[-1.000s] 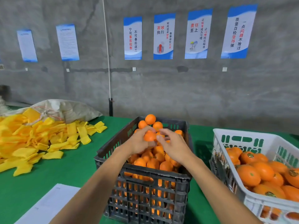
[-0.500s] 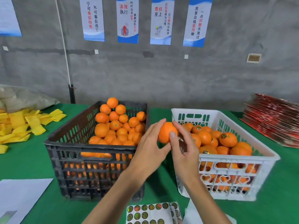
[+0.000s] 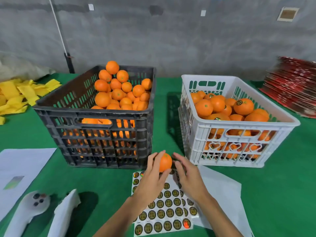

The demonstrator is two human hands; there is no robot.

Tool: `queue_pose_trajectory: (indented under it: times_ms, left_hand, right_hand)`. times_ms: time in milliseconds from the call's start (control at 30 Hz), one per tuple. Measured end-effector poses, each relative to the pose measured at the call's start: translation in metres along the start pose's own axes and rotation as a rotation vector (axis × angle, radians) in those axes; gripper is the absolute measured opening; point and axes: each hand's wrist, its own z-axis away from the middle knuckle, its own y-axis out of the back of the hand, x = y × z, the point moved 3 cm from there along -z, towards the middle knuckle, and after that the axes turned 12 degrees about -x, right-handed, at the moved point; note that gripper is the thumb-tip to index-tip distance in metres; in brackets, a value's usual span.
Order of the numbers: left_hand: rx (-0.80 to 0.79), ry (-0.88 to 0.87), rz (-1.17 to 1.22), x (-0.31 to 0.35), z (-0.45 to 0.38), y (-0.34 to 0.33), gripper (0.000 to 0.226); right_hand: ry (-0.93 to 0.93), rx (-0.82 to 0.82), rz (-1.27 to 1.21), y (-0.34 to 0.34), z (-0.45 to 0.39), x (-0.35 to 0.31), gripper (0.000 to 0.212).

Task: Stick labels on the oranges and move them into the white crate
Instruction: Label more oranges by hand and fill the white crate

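since half a second ago we've lowered the orange [image 3: 165, 162] from beside the white crate [image 3: 239, 122] to over the label sheet [image 3: 168, 207] near the bench's front edge. firm, light, smooth: best cupped round its sides. left hand [image 3: 150, 182] curls round it; right hand [image 3: 189, 177] hovers beside, fingers spread, empty.

label sheet [image 3: 168, 209] part hidden under hands; print unreadable
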Motion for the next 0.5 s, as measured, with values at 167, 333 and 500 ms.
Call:
queue_pose_trajectory:
  times_ms: [167,333,500]
  left_hand:
    - [0.058,0.035,0.167,-0.014,0.004,0.0,0.057]
    - [0.028,0.025,0.228,-0.017,0.007,-0.001,0.06]
    - [0.033,0.043,0.261,-0.019,0.009,0.0,0.061]
  right_hand:
    - [-0.005,-0.254,0.42,-0.007,0.012,0.019,0.057]
    - [0.081,-0.226,0.506,0.0,0.009,0.016,0.055]
    - [0.148,-0.126,0.475,-0.004,0.009,0.012,0.03]
